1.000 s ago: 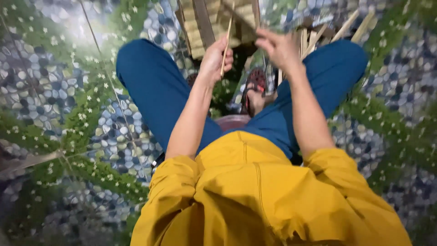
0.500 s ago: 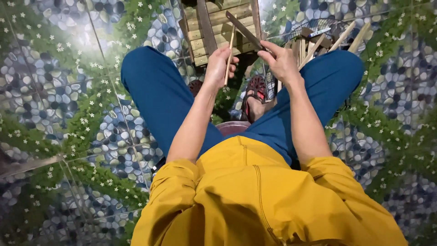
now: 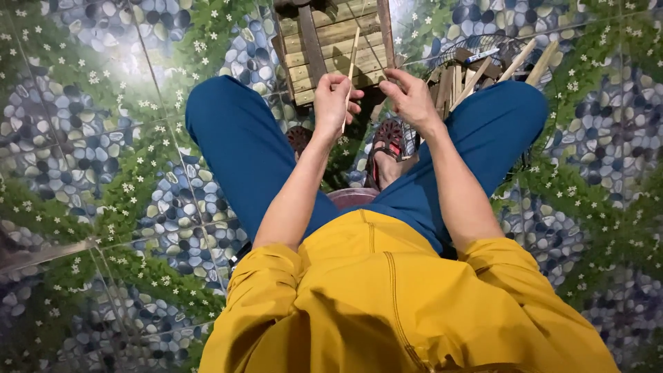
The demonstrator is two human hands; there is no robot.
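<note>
My left hand is closed around a thin pale wooden stick and holds it almost upright above my knees. My right hand is close beside it, fingers curled at the lower end of a flat brown strip that runs up out of the top of the view. Both hands are over a slatted wooden stand on the floor in front of me. I sit in blue trousers and a yellow top.
A wire basket with several wooden sticks stands at my right knee. My sandalled foot rests between my legs. The floor is tiled with a pebble and leaf pattern.
Both hands have moved a little lower and closer together. The stick in my left hand now stands more upright, and the brown strip has swung from slanted to nearly vertical.
</note>
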